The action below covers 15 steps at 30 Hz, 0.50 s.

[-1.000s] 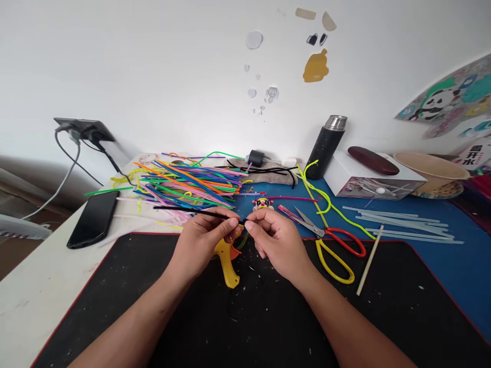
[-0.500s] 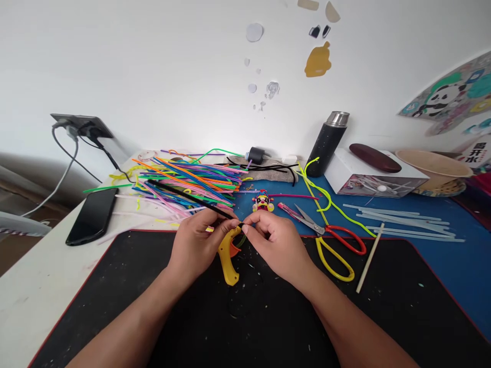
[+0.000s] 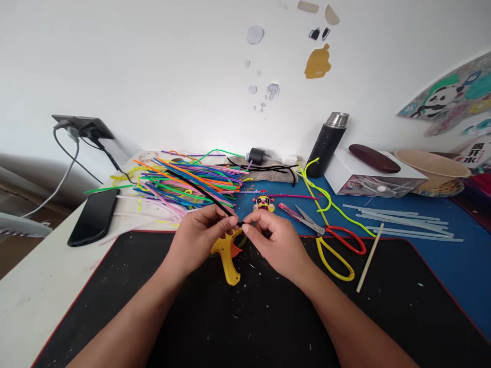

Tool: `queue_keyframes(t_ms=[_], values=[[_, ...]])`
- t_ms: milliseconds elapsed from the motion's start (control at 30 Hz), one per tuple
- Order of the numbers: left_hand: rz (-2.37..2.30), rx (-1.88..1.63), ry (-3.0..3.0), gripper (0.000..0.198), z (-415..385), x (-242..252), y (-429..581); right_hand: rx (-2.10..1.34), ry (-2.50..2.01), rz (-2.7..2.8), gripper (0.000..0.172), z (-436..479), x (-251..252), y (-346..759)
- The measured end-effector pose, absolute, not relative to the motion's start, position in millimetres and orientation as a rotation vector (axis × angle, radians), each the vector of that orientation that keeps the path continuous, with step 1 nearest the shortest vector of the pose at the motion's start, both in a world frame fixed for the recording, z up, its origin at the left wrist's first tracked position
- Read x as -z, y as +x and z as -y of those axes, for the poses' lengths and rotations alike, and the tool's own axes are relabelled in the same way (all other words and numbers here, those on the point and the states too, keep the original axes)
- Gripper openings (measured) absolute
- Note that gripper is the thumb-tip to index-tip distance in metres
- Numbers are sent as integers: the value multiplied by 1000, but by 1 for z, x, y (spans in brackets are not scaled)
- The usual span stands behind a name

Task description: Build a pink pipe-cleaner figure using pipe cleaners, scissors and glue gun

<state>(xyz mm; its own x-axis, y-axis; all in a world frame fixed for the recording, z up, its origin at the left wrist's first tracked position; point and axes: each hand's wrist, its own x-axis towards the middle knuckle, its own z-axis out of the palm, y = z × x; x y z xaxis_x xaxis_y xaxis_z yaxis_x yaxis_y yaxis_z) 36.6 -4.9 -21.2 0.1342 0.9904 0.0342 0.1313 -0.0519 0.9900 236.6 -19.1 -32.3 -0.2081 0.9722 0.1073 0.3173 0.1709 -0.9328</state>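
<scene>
A black pipe cleaner (image 3: 203, 190) slants up and left from my fingers, over a heap of coloured pipe cleaners (image 3: 192, 179). My left hand (image 3: 199, 232) pinches it between thumb and fingers near its lower end. Right beside it, my right hand (image 3: 274, 237) pinches the tip of the same black piece, thumb against forefinger. Beneath the hands lies a yellow glue gun (image 3: 230, 263) with an orange trigger, its upper part hidden by my left hand. A small colourful figure (image 3: 263, 201) stands just beyond my fingertips.
Scissors (image 3: 318, 230) with red and yellow handles and a wooden stick (image 3: 370, 258) lie at right. Behind are glue sticks (image 3: 406, 221), a black thermos (image 3: 328, 145) and a white box (image 3: 378, 176). A phone (image 3: 93, 217) rests at left. A black mat (image 3: 115, 306) covers the front.
The far end of the black pipe cleaner has swung upward and to the right, so it slants more steeply. My left hand has turned slightly; both hands stay at the same spot.
</scene>
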Motion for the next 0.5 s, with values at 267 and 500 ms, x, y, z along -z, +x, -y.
queue_keyframes(t_ms=[267,500], values=[[-985,-1111,1074,30,5,32,42,-1342,-1082,1411,22,19,30,233],[-974,-1130,1090,30,7,30,44,-1403,-1047,1314,28,17,30,232]])
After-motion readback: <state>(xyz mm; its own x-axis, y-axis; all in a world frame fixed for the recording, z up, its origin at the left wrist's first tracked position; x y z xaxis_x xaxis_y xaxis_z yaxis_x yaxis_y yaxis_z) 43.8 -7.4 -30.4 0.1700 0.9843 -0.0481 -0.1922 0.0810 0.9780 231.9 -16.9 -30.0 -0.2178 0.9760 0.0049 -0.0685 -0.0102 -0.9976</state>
